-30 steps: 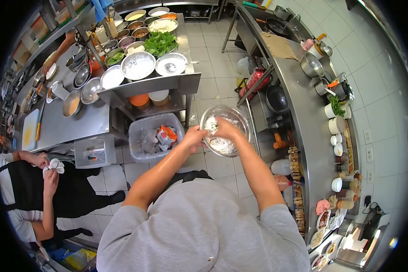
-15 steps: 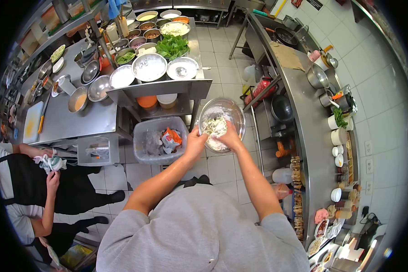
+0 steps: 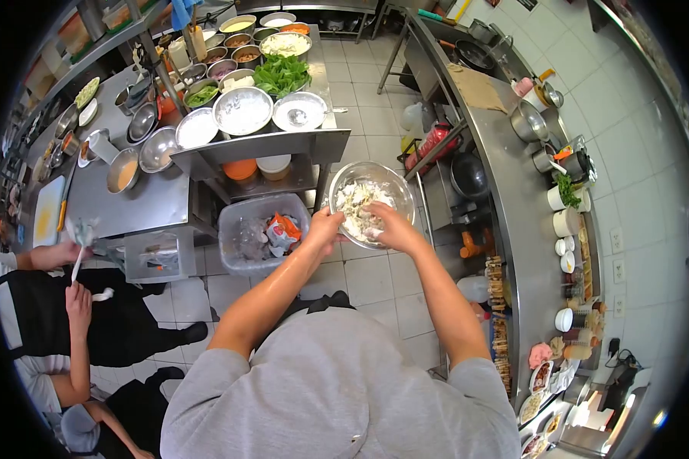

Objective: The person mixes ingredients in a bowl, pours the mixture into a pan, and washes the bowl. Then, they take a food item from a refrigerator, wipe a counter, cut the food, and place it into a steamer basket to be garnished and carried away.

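A metal mixing bowl is held in front of me above the floor. Inside it lies a pale, shredded-looking food coated with white flour. My left hand grips the bowl's near left rim. Reaching in over the right side, my right hand touches the floured food, fingers and thumb apart and whitened at the tips. What lies under those fingers is hidden.
On the left counter stand a white flour bowl, leafy greens and several containers. A grey plastic bin with wrappers sits below. A steel counter runs along my right. Co-workers in black aprons stand at left.
My right hand has shifted from the right rim and flour to over the food, which is now more mixed with flour. At left, a co-worker has unfolded a cloth, and another person has come into view.
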{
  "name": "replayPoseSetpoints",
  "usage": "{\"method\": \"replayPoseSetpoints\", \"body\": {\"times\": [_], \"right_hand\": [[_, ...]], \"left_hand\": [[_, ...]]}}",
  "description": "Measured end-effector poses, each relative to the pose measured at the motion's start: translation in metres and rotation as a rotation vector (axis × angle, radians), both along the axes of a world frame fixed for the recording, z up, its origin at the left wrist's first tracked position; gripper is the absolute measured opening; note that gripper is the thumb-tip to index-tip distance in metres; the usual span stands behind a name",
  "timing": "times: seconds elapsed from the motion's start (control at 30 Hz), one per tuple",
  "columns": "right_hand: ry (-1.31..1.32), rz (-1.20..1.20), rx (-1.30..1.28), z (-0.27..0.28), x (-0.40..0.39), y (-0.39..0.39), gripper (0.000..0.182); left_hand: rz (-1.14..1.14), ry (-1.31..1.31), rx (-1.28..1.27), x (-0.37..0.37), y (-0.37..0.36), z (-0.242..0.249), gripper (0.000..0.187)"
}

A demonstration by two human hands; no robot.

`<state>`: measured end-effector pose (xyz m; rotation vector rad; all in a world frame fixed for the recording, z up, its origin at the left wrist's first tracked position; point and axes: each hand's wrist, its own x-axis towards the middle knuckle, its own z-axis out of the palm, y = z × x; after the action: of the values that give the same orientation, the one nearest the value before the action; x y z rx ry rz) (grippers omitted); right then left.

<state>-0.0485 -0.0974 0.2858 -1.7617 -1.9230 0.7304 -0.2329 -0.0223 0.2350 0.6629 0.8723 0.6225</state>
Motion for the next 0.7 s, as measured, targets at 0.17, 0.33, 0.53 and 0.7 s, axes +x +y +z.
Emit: {"method": "replayPoseSetpoints", "body": {"times": [0.17,0.33,0.53,0.7], "right_hand": [[-0.049,-0.500,-0.056,-0.012,0.039,0.020,0.057],[0.213,-0.383,-0.314,0.002,0.004,0.043,0.069],[-0.108,0.108,-0.323,-0.020,-0.025,0.049,0.073],[-0.150,0.368,-0.457,-0.006,-0.033,0.055,0.065]], "left_hand": [[-0.020,0.019,0.011,-0.004,-0.008,-0.006,0.027],[-0.153,0.018,-0.007,-0.008,-0.019,-0.003,0.024],[-0.257,-0.024,-0.125,-0.030,0.002,-0.014,0.027],[-0.329,0.000,-0.114,-0.047,0.014,-0.011,0.032]]}}
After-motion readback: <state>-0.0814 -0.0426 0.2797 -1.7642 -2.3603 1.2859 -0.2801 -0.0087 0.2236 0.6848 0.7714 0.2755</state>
